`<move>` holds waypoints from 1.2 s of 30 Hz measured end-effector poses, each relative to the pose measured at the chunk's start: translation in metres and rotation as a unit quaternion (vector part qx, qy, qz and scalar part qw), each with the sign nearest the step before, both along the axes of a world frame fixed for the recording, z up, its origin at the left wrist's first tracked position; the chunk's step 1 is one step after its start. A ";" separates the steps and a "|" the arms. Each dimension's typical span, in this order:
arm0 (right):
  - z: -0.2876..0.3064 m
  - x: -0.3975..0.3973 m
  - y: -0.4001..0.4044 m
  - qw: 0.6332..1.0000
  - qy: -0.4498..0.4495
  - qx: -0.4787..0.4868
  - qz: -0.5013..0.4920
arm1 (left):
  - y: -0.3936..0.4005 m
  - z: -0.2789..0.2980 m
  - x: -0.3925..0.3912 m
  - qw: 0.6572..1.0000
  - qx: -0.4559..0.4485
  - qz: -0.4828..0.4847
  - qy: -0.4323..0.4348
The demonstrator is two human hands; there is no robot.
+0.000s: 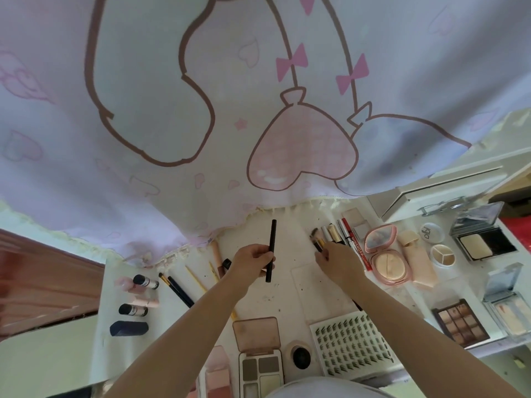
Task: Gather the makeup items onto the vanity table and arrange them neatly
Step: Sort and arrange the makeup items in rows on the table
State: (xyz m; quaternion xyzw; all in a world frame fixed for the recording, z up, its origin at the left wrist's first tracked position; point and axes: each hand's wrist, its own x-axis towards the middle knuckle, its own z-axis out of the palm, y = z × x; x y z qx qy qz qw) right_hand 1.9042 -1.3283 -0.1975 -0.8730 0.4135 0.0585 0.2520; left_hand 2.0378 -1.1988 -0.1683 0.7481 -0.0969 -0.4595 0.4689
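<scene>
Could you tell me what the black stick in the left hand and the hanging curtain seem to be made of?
The black stick, held by the left hand, looks like matte plastic: even black, no glint, though painted wood is possible. The curtain looks like thin woven fabric: soft folds, printed cartoon outlines, light passing through, a frilled hem.

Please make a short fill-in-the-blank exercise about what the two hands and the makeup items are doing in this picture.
1. The left hand grips a long ____ pencil.
2. The right hand touches a small ____ beside the row of pens.
3. The pink compact lies with its lid ____.

Missing words: black; brush; open
</scene>
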 end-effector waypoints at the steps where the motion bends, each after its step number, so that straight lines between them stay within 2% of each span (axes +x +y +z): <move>1: 0.007 0.001 0.000 0.997 -0.040 0.061 -0.007 | -0.001 0.003 -0.002 0.999 -0.019 0.014 0.030; 4: 0.037 0.002 0.007 0.948 -0.146 0.281 -0.037 | -0.007 0.016 -0.007 0.986 -0.102 0.073 0.114; 5: 0.045 0.000 0.010 0.933 -0.168 0.316 -0.040 | -0.009 0.021 -0.009 0.981 -0.124 0.082 0.124; 8: 0.066 -0.006 0.011 0.910 -0.249 0.321 -0.080 | -0.013 0.035 -0.014 0.983 -0.128 0.052 0.122; 11: 0.082 -0.012 0.004 0.891 -0.316 0.298 -0.129 | -0.009 0.044 -0.020 0.993 -0.081 -0.079 0.036; 13: 0.093 -0.019 -0.002 0.891 -0.328 0.294 -0.113 | -0.006 0.049 -0.025 0.980 -0.057 -0.186 -0.037; 14: 0.098 -0.024 -0.004 0.902 -0.310 0.289 -0.080 | -0.005 0.053 -0.028 0.964 -0.044 -0.245 -0.090; 16: 0.108 -0.037 -0.008 0.950 -0.201 0.236 0.042 | -0.004 0.063 -0.029 0.912 -0.024 -0.354 -0.206; 18: 0.114 -0.047 -0.006 0.962 -0.090 0.215 0.143 | -0.003 0.074 -0.030 0.852 -0.012 -0.438 -0.287; 19: 0.116 -0.050 -0.003 0.959 -0.065 0.225 0.162 | -0.003 0.079 -0.031 0.820 -0.007 -0.475 -0.319; 22: 0.123 -0.063 0.000 0.962 -0.071 0.193 0.182 | 0.002 0.084 -0.032 0.720 0.024 -0.547 -0.426; 23: 0.126 -0.070 -0.004 0.966 -0.087 0.174 0.170 | 0.006 0.085 -0.026 0.708 0.040 -0.537 -0.456; 27: 0.135 -0.115 -0.034 0.964 -0.207 0.164 0.025 | 0.029 0.090 0.017 0.750 0.108 -0.437 -0.485; 30: 0.134 -0.114 -0.028 0.963 -0.236 0.127 0.027 | 0.030 0.089 0.015 0.774 0.078 -0.423 -0.464; 36: 0.127 -0.080 0.000 0.957 -0.251 0.129 0.064 | 0.019 0.083 -0.024 0.749 0.018 -0.463 -0.473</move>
